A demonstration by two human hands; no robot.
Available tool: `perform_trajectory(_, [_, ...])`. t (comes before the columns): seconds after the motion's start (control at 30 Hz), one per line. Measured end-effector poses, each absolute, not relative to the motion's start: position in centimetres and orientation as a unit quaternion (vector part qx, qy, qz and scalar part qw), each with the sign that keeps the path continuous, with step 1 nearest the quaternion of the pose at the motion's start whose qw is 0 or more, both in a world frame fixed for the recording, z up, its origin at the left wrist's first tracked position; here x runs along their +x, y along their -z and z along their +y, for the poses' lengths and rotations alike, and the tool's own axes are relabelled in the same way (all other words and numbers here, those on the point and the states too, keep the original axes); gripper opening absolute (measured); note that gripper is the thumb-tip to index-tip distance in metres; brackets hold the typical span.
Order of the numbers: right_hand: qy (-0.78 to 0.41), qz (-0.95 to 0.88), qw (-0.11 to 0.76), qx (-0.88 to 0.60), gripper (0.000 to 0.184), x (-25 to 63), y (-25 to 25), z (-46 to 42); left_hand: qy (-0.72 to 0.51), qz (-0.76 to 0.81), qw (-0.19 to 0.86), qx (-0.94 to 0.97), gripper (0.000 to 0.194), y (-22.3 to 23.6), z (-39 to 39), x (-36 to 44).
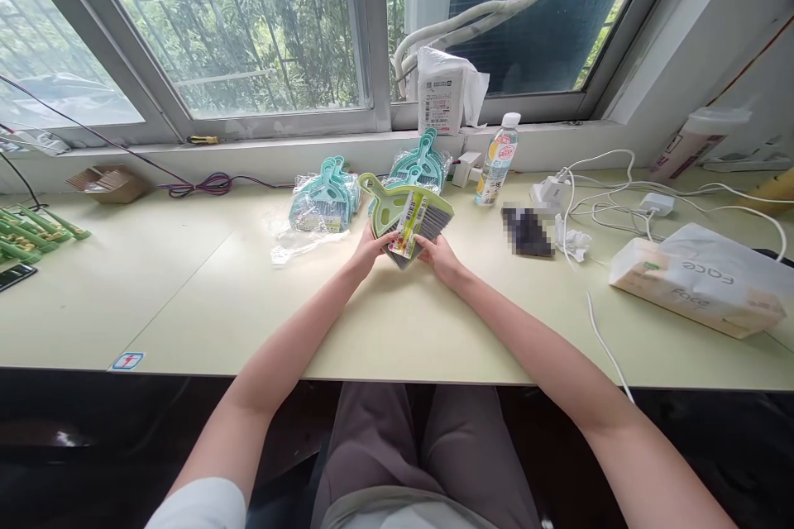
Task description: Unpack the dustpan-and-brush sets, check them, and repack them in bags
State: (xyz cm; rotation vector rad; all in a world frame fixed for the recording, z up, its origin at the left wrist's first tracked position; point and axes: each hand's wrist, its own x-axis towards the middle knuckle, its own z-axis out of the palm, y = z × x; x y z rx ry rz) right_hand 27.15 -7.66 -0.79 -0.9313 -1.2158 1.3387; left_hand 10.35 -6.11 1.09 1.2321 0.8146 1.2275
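Note:
Between my two hands is a green mini dustpan and brush set (389, 207), tilted, with grey bristles and a yellow printed label (409, 223) across it. My left hand (370, 250) grips its lower left edge, thumb on the front. On the lower right edge my right hand (439, 256) is closed, thumb over the bristles; the other fingers go behind. Just past the set lie teal dustpan and brush sets (427, 155) in clear plastic. More wrapped teal sets (327, 194) lie to the left, with a crumpled clear plastic bag (298, 248) in front of them.
A drink bottle (497, 161), a blurred dark object (527, 233), white chargers with cables (549, 194) and a tissue pack (698, 281) are on the right. Far left are green bundled items (37, 235), a phone (16, 277) and a small cardboard box (112, 183).

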Motion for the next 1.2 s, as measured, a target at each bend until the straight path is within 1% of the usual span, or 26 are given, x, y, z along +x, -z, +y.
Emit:
perform_trajectory(0.07, [-0.599,-0.479,0.532,-0.359,0.039,27.3,1.1,-7.6,-0.526,0.36,0.554,0.536,0.079,-1.2,-6.1,10.3])
perform_trajectory(0.13, [-0.616,-0.467,0.533,-0.345,0.03,27.3,1.2,-7.7,-0.537,0.361,0.53,0.549,0.08,-1.4,-6.0,10.2])
perform_trajectory(0.23, [-0.641,-0.469,0.517,-0.32,0.029,27.2,1.1,-7.9,-0.548,0.349,0.504,0.57,0.078,-1.6,-5.9,9.9])
perform_trajectory(0.37, [-0.658,-0.445,0.517,-0.319,0.03,27.0,0.9,-8.2,-0.538,0.354,0.502,0.578,0.075,-1.8,-5.8,9.6])
perform_trajectory(0.53, [-0.672,-0.441,0.51,-0.307,0.028,26.9,0.9,-8.4,-0.528,0.362,0.473,0.606,0.083,-2.1,-5.5,9.0])
perform_trajectory(0.7, [-0.662,-0.418,0.533,-0.32,0.018,26.9,1.1,-8.2,-0.522,0.347,0.462,0.627,0.089,-2.1,-5.5,9.0])
perform_trajectory(0.83, [-0.641,-0.409,0.555,-0.337,0.016,27.0,1.3,-8.0,-0.47,0.393,0.458,0.645,0.084,-2.1,-4.8,8.2])
perform_trajectory(0.87, [-0.636,-0.406,0.559,-0.343,0.016,27.1,1.3,-7.9,-0.457,0.431,0.437,0.644,0.08,-2.1,-4.5,7.6])
perform_trajectory(0.9, [-0.632,-0.402,0.563,-0.348,0.015,27.1,1.3,-7.9,-0.455,0.484,0.389,0.638,0.076,-2.1,-4.2,6.7])
perform_trajectory(0.93, [-0.629,-0.397,0.567,-0.354,0.015,27.1,1.3,-7.9,-0.457,0.546,0.315,0.627,0.072,-2.0,-3.8,5.7])
perform_trajectory(0.97, [-0.626,-0.392,0.571,-0.358,0.014,27.1,1.4,-7.9,-0.463,0.611,0.211,0.606,0.07,-1.9,-3.4,4.5])
perform_trajectory(1.0, [-0.624,-0.388,0.574,-0.361,0.014,27.1,1.4,-7.9,-0.459,0.67,0.098,0.576,0.07,-1.8,-3.1,3.3])
perform_trajectory(1.03, [-0.623,-0.386,0.576,-0.362,0.014,27.1,1.4,-7.9,-0.436,0.714,0.01,0.548,0.074,-1.5,-2.7,2.0])
perform_trajectory(1.07, [-0.623,-0.385,0.576,-0.363,0.014,27.1,1.4,-7.9,-0.403,0.749,-0.044,0.524,0.077,-1.3,-2.5,0.8])
perform_trajectory(1.1, [-0.624,-0.387,0.574,-0.363,0.015,27.1,1.4,-7.9,-0.371,0.775,-0.063,0.509,0.078,-1.0,-2.2,-0.3])
perform_trajectory(1.13, [-0.626,-0.389,0.571,-0.363,0.015,27.1,1.4,-7.9,-0.337,0.791,-0.054,0.508,0.072,-0.8,-2.1,-1.2])
perform_trajectory(1.2, [-0.63,-0.396,0.562,-0.362,0.016,27.0,1.3,-8.0,-0.294,0.796,-0.017,0.529,0.052,-0.5,-1.9,-2.3])
